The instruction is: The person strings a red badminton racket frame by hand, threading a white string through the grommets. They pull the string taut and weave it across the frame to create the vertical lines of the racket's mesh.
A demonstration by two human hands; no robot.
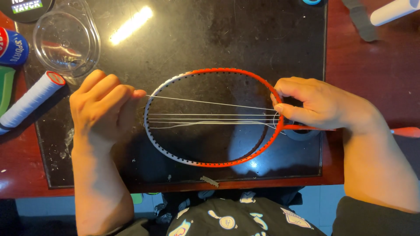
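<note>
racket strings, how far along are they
Early on. Done: a few white strings cross the middle of the racket frame. In hand: the left hand pinches a slanted strand, the right hand grips the frame's throat. Left: the rest of the frame is open.

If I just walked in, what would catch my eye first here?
An orange racket frame lies in the middle of a dark table, with only a few white strings across it. The left hand pulls one string taut at the rim, and the right hand grips the frame's other end.
</note>
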